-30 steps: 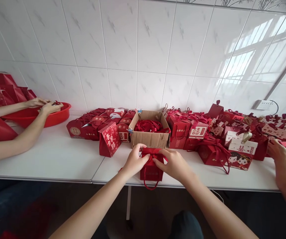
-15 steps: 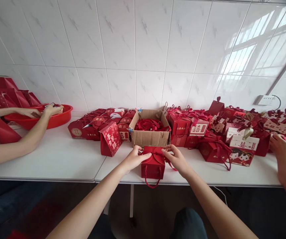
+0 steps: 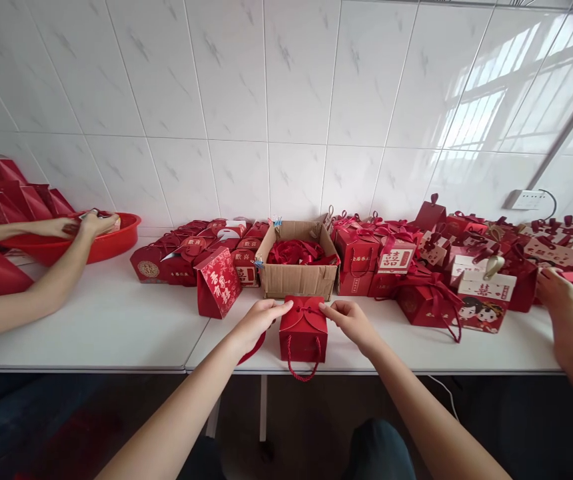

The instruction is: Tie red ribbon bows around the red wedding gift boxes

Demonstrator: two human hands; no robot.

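A small red gift box [image 3: 303, 343] with a rope handle hanging toward me stands near the table's front edge. Its top has curved flaps, and a red ribbon [image 3: 308, 309] with a small knot crosses them. At the left of the top, my left hand [image 3: 261, 322] pinches the ribbon, and a loose tail hangs below that hand. My right hand [image 3: 350, 321] pinches the ribbon on the opposite side. Just behind the gift box is an open cardboard box [image 3: 300, 281] holding a heap of red ribbon.
Red gift boxes crowd the table [image 3: 131, 333] on both sides of the cardboard box; a tent-shaped box [image 3: 218, 283] stands in front at left. One co-worker's hands are over a red basin [image 3: 129, 235]. Another co-worker's hand [image 3: 561, 290] is at far right, below a power strip [image 3: 529, 199].
My hands have drawn apart slightly, and the loops over the box top have become a small flat knot. A ribbon tail now hangs below my left hand; the one by my right hand is gone.
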